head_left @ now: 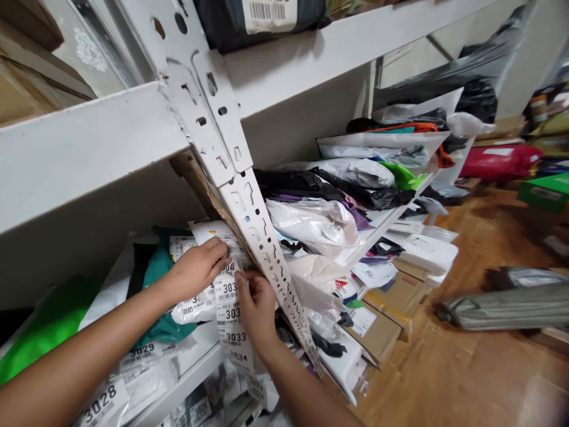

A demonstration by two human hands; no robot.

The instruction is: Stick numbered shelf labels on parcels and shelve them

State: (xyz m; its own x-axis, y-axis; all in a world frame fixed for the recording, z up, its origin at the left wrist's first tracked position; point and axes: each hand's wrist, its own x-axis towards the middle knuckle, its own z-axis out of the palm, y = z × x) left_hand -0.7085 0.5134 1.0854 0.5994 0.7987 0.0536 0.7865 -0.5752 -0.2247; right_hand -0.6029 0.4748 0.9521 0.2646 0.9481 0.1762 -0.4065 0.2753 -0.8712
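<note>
A long strip of printed number labels [233,337] hangs down in front of the left shelf bay. My right hand [258,305] pinches the strip's edge between thumb and bent fingers, close to the upright. My left hand [200,270] reaches in from the left, its fingers curled and closed at the strip's upper end; the exact contact is partly hidden. Behind both hands stands a white plastic parcel [195,311] with a label. A teal parcel [157,267] is beside it, under my left wrist. Further left lies a bright green parcel [53,323].
A perforated white metal upright [253,219] slants right beside my right hand. White shelf beams [89,148] cross above my arms. Bagged parcels [315,225] fill the right bay. Cardboard boxes [376,332] and a grey-green wrapped bundle [507,308] are lower right, near the wooden floor [422,379].
</note>
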